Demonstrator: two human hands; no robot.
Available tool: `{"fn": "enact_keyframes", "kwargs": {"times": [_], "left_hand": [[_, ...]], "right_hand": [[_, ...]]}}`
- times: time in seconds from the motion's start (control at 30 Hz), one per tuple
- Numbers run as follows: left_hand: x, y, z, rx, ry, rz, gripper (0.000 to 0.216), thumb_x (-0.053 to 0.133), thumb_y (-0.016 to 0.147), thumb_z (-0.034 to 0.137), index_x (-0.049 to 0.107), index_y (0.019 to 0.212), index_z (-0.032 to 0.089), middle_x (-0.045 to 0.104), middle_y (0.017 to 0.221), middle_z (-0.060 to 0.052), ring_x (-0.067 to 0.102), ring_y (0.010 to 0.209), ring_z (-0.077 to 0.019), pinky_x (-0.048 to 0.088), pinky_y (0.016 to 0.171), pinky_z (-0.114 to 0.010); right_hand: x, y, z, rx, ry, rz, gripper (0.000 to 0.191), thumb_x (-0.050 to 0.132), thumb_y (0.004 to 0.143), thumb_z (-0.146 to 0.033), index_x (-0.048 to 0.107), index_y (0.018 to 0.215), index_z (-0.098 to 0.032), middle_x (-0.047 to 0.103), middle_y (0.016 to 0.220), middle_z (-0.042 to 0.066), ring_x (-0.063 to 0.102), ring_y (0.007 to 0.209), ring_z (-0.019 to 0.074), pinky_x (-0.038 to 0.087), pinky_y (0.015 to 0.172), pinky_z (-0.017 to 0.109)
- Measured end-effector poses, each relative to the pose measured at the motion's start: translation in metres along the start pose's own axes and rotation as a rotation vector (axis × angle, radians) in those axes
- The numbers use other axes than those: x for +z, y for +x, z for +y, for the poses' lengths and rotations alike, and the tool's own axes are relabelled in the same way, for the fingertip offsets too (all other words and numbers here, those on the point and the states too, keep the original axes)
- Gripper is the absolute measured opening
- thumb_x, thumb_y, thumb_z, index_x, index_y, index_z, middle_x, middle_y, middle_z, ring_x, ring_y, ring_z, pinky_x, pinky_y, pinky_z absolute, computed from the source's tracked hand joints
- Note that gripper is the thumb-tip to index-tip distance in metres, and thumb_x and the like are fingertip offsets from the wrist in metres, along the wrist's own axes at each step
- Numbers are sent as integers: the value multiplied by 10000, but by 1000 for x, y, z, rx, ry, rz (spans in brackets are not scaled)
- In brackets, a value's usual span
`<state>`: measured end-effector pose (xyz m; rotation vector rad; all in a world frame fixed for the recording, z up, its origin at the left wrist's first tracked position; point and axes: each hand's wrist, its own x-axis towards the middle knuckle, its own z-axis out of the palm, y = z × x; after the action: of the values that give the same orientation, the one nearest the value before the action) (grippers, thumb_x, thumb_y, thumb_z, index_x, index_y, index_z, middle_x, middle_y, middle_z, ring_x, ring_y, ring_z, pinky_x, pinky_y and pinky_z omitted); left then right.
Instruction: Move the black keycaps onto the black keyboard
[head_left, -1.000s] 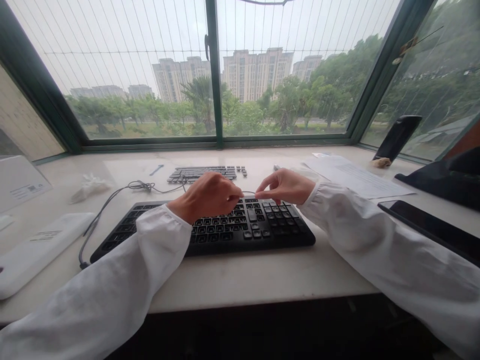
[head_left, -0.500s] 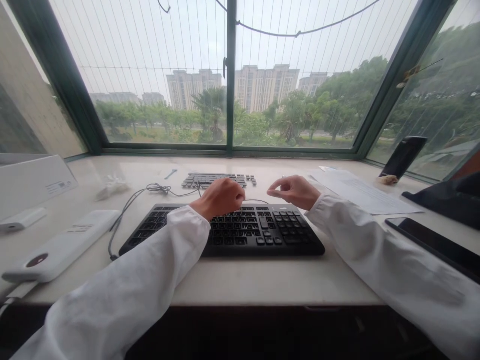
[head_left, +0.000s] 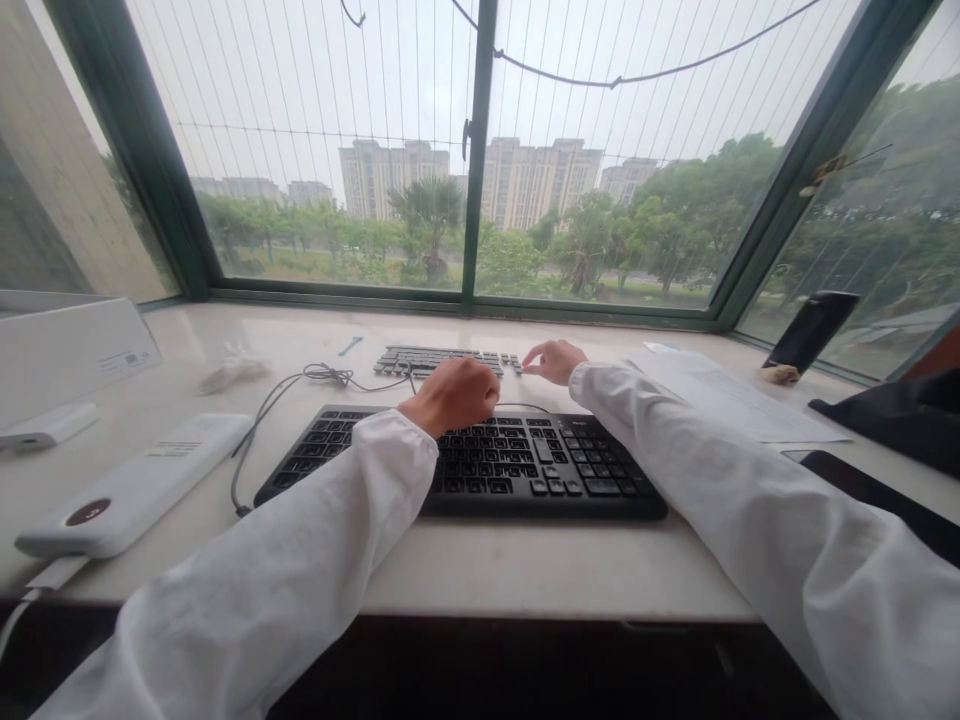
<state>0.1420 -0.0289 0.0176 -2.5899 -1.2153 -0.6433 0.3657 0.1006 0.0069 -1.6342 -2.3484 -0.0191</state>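
Note:
A black keyboard [head_left: 551, 487] lies on the white sill, many of its key positions bare of caps, while its number pad at the right has keys in place. Loose keycaps [head_left: 420, 358] are laid out in rows behind it. Over the keyboard's back edge is my left hand [head_left: 454, 392], curled closed with the knuckles up; whatever its fingers hold is hidden. My right hand [head_left: 556, 361] reaches past the keyboard to the right end of the keycap rows. Its thumb and forefinger are apart, with the tips beside the small group of keycaps there.
On the left are a white power bank [head_left: 142, 480], a white box [head_left: 75, 355], a crumpled plastic bag [head_left: 234, 370] and a coiled cable [head_left: 326, 374]. A small blue tool [head_left: 350, 346] lies behind. Paper sheets [head_left: 720, 395], a dark phone [head_left: 877, 490] and an upright black object [head_left: 811, 332] are at right.
My right hand has moved forward and left from above the keyboard to the loose keycaps, and its fingers have parted. My left hand stays closed over the keyboard. The view has shifted slightly.

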Motion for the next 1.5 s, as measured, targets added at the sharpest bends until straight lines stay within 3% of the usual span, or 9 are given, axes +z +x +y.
{"fn": "enact_keyframes", "kwargs": {"times": [0.27, 0.6, 0.8, 1.03, 1.2, 1.5], "left_hand": [[-3, 1, 4, -32, 8, 11, 312, 423, 732, 171, 731, 711, 127, 653, 602, -100, 594, 585, -163, 447, 614, -298], [-2, 1, 3, -12, 11, 34, 309, 424, 736, 176, 729, 717, 128, 656, 599, -88, 583, 571, -147, 429, 598, -282], [-5, 1, 7, 71, -12, 48, 312, 425, 748, 161, 736, 720, 156, 660, 580, -52, 576, 538, -123, 423, 570, -256], [-4, -1, 21, 220, -182, 38, 346, 453, 762, 123, 763, 873, 231, 673, 568, -1, 539, 473, -82, 415, 539, -217], [-7, -4, 30, 300, -271, -50, 375, 477, 757, 106, 749, 968, 255, 658, 549, 19, 512, 451, -66, 396, 524, -198], [-6, -4, 37, 363, -299, -105, 395, 485, 750, 104, 741, 1007, 259, 626, 527, 23, 468, 431, -54, 359, 488, -183]], "right_hand": [[7, 12, 5, 11, 5, -35, 294, 664, 719, -513, 751, 915, -312, 722, 930, 14, 617, 864, 178, 452, 727, 285], [3, 9, -2, 9, 20, -41, 290, 663, 714, -504, 759, 896, -300, 700, 878, 27, 600, 765, 155, 427, 660, 269], [-36, -47, -8, -147, 158, -99, 445, 613, 728, -593, 744, 941, -225, 535, 539, -27, 432, 499, 96, 316, 527, 255], [-62, -122, -15, -250, 377, -339, 496, 614, 727, -600, 722, 929, -160, 387, 477, -70, 313, 453, 68, 187, 450, 236], [-59, -134, -19, -328, 371, -385, 402, 642, 725, -549, 730, 893, -194, 447, 491, -58, 365, 456, 65, 229, 444, 220], [-59, -141, -18, -362, 307, -306, 333, 679, 708, -522, 743, 861, -234, 527, 505, -46, 398, 439, 60, 269, 456, 217]]}}
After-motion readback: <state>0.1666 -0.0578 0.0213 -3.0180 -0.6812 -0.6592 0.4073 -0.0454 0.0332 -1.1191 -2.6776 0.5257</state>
